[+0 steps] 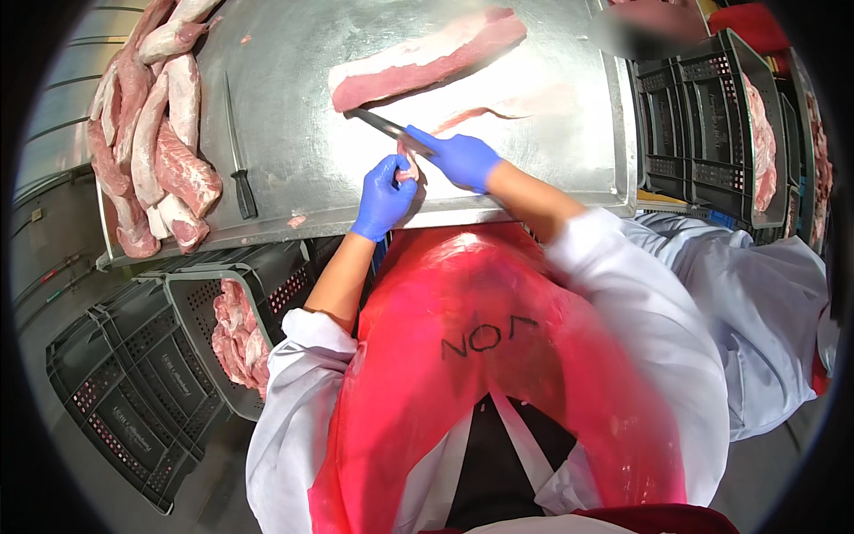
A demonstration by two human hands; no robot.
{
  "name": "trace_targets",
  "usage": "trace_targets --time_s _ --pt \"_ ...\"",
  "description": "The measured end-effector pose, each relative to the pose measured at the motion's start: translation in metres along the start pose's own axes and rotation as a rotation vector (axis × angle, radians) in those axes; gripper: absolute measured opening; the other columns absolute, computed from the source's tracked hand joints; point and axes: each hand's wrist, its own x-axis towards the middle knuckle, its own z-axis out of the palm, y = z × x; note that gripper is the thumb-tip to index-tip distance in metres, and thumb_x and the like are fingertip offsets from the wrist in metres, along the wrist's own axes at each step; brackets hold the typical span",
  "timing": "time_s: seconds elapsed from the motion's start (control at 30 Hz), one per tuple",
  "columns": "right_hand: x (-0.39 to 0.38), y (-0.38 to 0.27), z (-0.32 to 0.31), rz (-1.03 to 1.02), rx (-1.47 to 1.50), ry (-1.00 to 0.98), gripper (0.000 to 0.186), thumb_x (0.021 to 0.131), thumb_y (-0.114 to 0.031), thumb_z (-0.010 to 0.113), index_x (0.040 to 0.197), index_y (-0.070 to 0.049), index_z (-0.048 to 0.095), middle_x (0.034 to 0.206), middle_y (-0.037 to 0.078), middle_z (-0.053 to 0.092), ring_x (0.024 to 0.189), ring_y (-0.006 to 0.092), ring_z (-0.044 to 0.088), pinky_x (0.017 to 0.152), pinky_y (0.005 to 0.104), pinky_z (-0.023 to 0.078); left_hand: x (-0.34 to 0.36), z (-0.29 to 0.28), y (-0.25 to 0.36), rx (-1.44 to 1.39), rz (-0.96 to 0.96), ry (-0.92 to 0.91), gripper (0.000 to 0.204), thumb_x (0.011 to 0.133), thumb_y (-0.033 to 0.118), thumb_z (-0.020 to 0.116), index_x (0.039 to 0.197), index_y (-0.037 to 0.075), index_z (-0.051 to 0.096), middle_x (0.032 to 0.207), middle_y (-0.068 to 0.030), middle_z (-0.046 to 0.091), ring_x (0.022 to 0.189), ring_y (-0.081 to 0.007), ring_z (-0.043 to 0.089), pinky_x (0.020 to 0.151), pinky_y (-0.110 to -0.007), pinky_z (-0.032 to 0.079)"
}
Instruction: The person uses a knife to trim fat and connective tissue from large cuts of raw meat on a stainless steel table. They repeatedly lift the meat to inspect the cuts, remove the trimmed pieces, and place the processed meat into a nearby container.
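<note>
**Inspection note: meat and knife in hand at the steel worktop**

From my remote post I find the blue-gloved left hand (385, 196) closed, pinching a small, pale pink scrap of meat (412, 169) near the front edge of the broad, brushed-steel worktop (294, 89). The blue-gloved right hand (463, 162) is wrapped around a dark-bladed knife (378, 123), its blade pointing away to the upper left.

Beyond the blade tip, apart from both hands, lies a long pink slab of meat with a whitish fat layer (427, 62).

Handling: I judge the slab fairly heavy, soft, and liable to sag and slip on wet steel. I would take it with a full palm at the far right end, away from the blade. The scrap should be light, limp and slick, best pinched firmly between thumb and fingertips, with the edge kept clear of the glove.

Limits: the knife's handle is hidden in the right hand, and the fingers cover much of the scrap. I cannot tell whether the blade touches scrap or slab. Glare washes out the worktop around a thin, pale strip (485, 112). A dark, rounded shape (645, 34) at the upper right is too blurred to identify.
</note>
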Motion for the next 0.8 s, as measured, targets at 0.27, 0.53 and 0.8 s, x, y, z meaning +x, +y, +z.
trace_targets --time_s 0.27,0.53,0.8 --pt "-0.062 0.043 -0.01 -0.024 -0.241 -0.072 0.077 0.092 -0.004 0.044 0.158 -0.036 0.02 0.092 0.024 0.068 0.077 0.0392 0.069 0.072 0.0486 0.055 0.038 -0.076 -0.009 -0.404 -0.206 0.538 0.008 0.089 0.011 0.063 0.091 0.005 0.06 0.08 0.0006 0.054 0.068 -0.0077 0.049 0.061 -0.026 0.043" --pt "-0.072 0.073 -0.066 -0.504 -0.31 0.144 0.068 0.093 -0.011 0.054 0.154 -0.034 0.036 0.118 0.018 0.067 0.093 0.0425 0.066 0.089 0.0489 0.054 -0.123 -0.283 0.061 -0.041 -0.203 0.921 0.016 0.093 0.008 0.063 0.108 0.004 0.061 0.092 0.0022 0.058 0.076 -0.0059 0.051 0.064 -0.02 0.041" --pt "-0.069 0.102 -0.07 -0.27 -0.14 -0.027 0.061 0.1 -0.021 0.049 0.156 -0.036 0.03 0.095 0.022 0.069 0.078 0.0419 0.067 0.079 0.0473 0.055 -0.279 -0.409 0.016 1.104 -0.725 0.766 0.035 0.089 0.022 0.069 0.109 -0.004 0.055 0.1 -0.0141 0.06 0.089 -0.0251 0.056 0.083 -0.038 0.048"
